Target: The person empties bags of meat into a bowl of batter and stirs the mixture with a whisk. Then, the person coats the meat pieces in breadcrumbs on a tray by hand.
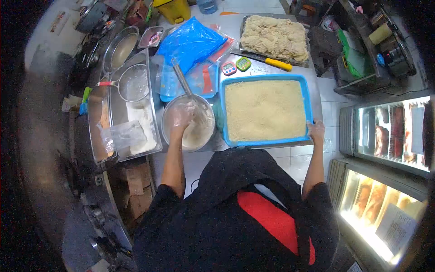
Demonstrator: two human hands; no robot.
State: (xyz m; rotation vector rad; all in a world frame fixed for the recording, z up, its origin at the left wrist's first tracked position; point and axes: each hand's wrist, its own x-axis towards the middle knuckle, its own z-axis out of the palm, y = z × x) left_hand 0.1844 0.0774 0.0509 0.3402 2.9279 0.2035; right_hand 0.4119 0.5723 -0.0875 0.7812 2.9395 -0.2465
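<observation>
Black clothing (pixel 204 217) fronts creamy batter (pixel 203 130), left hand (pixel 182 114), grip unclear, right hand (pixel 316 131) holding tray (pixel 265 78).

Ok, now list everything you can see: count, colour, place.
blue tub: 1, blue, front centre
crumbs: one bed, pale yellow, in the tub
mixing bowl: 1, silver, left of tub
whisk: 1, silver, in the bowl
sieve: 1, silver, left
white powder: one heap, white, below sieve
clear bag: 1, colourless, by the powder
blue bag: 1, blue, behind bowl
red timer: 1, red and white, behind tub
green timer: 1, green, beside it
yellow handle: 1, yellow, behind tub
coated pieces: uncountable, pale, far tray
yellow container: 1, yellow, far left
smaller background items: too unclear to count
left hand: 1, bare, at the bowl
right hand: 1, bare, tub's right edge
</observation>
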